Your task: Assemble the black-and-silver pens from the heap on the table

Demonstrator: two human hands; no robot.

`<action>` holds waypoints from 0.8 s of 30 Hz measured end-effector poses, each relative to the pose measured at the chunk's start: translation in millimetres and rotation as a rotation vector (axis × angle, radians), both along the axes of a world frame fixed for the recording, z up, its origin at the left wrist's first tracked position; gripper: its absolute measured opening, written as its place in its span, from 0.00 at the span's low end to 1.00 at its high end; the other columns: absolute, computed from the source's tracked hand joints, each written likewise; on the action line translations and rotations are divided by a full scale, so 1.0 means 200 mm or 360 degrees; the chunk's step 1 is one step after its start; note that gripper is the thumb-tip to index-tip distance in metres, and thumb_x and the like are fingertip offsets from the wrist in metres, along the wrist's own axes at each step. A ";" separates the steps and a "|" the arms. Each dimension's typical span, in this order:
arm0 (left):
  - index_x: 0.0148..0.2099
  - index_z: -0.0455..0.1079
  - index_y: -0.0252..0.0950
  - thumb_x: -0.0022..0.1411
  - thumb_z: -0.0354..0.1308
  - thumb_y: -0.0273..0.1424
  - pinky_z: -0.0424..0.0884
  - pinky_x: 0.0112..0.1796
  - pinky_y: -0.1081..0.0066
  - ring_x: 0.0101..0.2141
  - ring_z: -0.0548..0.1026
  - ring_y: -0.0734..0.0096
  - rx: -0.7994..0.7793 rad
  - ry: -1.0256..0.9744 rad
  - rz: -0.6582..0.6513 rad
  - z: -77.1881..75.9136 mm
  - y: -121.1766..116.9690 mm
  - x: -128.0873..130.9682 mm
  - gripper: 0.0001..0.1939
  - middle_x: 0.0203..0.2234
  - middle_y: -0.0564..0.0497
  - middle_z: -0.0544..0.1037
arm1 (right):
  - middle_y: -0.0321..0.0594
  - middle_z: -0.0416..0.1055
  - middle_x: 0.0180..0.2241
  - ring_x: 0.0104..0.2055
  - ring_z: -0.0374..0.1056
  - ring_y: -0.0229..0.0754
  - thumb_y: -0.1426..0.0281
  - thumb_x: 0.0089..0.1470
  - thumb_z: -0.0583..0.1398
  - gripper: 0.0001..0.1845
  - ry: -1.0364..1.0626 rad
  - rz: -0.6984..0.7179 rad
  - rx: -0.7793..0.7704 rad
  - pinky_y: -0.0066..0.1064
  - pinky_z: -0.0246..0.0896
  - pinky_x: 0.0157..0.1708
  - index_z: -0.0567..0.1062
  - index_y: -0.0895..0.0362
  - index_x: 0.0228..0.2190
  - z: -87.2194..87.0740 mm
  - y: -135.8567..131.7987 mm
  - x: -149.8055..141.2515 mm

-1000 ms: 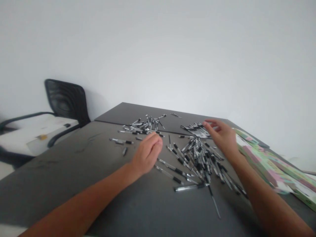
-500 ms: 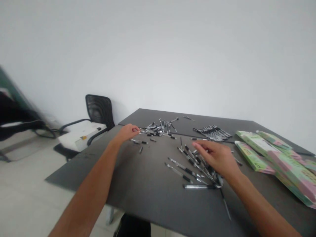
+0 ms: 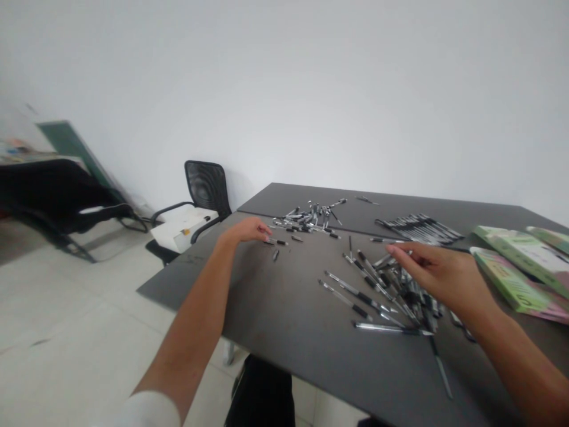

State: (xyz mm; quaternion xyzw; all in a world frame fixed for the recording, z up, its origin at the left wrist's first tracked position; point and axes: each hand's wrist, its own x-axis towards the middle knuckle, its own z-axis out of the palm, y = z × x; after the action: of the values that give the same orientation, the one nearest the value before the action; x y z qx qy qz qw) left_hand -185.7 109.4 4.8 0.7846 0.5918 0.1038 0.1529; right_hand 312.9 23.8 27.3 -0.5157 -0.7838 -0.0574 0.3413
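Dark grey, the table carries a near heap of pens. Well beyond that heap, to its left, stands a mesh chair; green-and-pink cartons lie to the heap's right. Behind the heap, more pens lie side by side in a row. Over the heap hangs the person's right hand, thumb and fingers drawn close; I can't tell whether they pinch anything. Farther back, left of the heap, the left hand has its fingertips down at a single pen, gripped or merely touched, I can't tell. These pens look light and stiff, the clear barrels probably slick and apt to roll; I'd grasp one by its dark grip. Left of the heap, too, lies a short dark piece.
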 end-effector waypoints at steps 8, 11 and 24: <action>0.46 0.88 0.38 0.57 0.68 0.45 0.71 0.42 0.71 0.40 0.83 0.59 -0.0089 -0.0045 -0.0060 -0.03 0.02 0.00 0.20 0.40 0.47 0.89 | 0.41 0.82 0.25 0.26 0.77 0.47 0.35 0.62 0.53 0.39 -0.0010 -0.0028 -0.0147 0.35 0.60 0.27 0.90 0.51 0.42 -0.03 0.04 0.01; 0.46 0.88 0.39 0.58 0.67 0.47 0.72 0.44 0.71 0.42 0.83 0.59 -0.0107 -0.0054 -0.0039 -0.03 0.02 0.00 0.21 0.42 0.47 0.89 | 0.41 0.78 0.21 0.24 0.75 0.47 0.33 0.60 0.52 0.41 -0.0027 -0.0107 -0.0236 0.34 0.59 0.27 0.89 0.51 0.43 -0.03 0.04 0.01; 0.46 0.87 0.42 0.57 0.62 0.55 0.70 0.42 0.71 0.41 0.82 0.58 -0.0110 0.0075 0.0058 -0.05 0.06 0.05 0.27 0.40 0.50 0.89 | 0.39 0.80 0.26 0.30 0.74 0.45 0.39 0.51 0.66 0.29 -0.0352 0.0102 -0.1185 0.33 0.62 0.31 0.87 0.52 0.31 0.07 0.08 0.33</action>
State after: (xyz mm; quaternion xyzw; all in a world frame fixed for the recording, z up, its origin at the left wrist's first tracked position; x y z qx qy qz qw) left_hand -176.3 121.5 -4.2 0.7702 0.6127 0.0674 0.1640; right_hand 378.3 40.5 41.4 -0.5701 -0.7988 0.1864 0.0459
